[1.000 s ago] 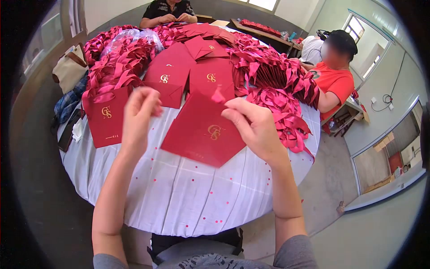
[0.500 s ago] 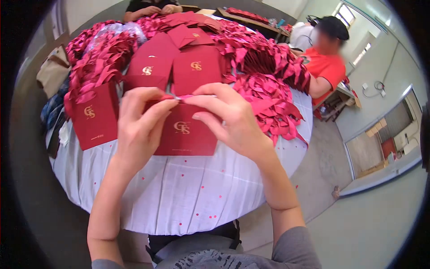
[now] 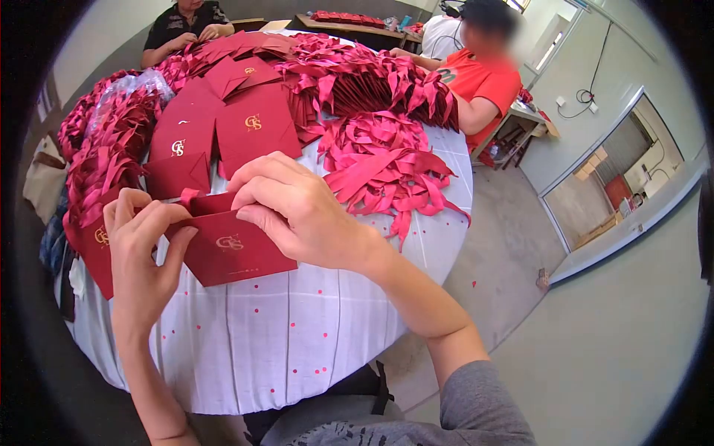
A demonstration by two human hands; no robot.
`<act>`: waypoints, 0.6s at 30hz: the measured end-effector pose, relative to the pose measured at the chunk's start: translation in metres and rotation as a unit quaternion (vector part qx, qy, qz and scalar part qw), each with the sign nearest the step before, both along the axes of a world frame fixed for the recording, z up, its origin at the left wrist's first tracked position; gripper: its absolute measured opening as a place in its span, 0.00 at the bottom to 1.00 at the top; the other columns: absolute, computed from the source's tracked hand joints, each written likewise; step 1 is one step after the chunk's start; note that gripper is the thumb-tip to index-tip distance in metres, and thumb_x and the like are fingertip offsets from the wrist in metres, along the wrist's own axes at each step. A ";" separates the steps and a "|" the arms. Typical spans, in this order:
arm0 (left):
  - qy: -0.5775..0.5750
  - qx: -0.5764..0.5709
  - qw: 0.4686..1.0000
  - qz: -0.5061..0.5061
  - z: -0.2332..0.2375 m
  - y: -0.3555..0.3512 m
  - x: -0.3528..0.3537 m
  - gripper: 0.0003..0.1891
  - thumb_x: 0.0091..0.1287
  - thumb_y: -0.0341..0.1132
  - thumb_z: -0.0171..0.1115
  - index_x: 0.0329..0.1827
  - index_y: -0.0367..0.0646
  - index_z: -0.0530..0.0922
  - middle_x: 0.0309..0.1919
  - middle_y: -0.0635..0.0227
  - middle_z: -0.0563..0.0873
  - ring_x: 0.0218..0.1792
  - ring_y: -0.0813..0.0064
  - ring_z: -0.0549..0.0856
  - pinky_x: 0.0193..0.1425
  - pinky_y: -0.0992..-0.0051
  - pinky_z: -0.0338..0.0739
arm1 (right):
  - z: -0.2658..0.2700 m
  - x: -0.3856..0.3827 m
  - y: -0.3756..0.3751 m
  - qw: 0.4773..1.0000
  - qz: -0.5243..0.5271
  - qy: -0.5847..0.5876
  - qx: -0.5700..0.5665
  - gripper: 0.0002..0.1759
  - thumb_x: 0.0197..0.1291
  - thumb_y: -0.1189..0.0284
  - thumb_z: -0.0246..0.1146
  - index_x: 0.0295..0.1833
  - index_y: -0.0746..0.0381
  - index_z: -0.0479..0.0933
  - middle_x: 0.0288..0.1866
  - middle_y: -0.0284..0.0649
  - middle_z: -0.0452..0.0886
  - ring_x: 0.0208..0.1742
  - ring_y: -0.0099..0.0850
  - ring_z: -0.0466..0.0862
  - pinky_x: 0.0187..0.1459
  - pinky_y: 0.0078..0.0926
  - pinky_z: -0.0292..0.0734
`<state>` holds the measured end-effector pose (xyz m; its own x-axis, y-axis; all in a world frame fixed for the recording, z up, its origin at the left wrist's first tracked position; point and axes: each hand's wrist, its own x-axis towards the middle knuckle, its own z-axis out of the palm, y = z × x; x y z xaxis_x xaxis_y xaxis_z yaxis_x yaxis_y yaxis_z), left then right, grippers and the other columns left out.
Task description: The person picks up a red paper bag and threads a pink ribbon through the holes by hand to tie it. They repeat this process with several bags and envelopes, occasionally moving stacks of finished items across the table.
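Observation:
A dark red paper bag (image 3: pixel 234 253) with a gold logo stands in front of me, its top edge slightly parted and a bit of pink ribbon (image 3: pixel 190 197) showing at the rim. My left hand (image 3: pixel 145 238) pinches the bag's upper left corner. On the upper right edge, my right hand (image 3: pixel 286 208) grips the bag between thumb and fingers. Flat red bags (image 3: pixel 256 126) lie behind it. Another bag (image 3: pixel 97 245) with ribbons is partly hidden behind my left hand.
Loose pink ribbons (image 3: pixel 387 167) are heaped at the right of the round, white-clothed table (image 3: pixel 238 334). Rows of ribboned bags (image 3: pixel 372 82) lie behind. One person (image 3: pixel 483 85) in red sits at right, another (image 3: pixel 186 30) in black at the far side. Small red dots dot the cloth.
The view has shifted, so the table and both people appear farther left. The bag's top now shows parted, and my hands have moved from near its middle toward its two upper corners.

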<state>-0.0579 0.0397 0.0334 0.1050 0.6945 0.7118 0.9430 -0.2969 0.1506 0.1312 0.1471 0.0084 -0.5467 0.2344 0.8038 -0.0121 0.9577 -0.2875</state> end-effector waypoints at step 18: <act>-0.281 -0.006 0.959 -0.043 -0.041 0.027 -0.045 0.07 0.59 0.25 0.64 0.38 0.33 0.78 0.33 0.62 0.84 0.33 0.75 0.79 0.39 0.77 0.73 | -0.028 0.065 0.070 0.854 -0.238 -0.439 -0.150 0.11 0.39 0.74 0.69 0.34 0.62 0.81 0.30 0.39 0.82 0.35 0.30 0.83 0.38 0.27 0.76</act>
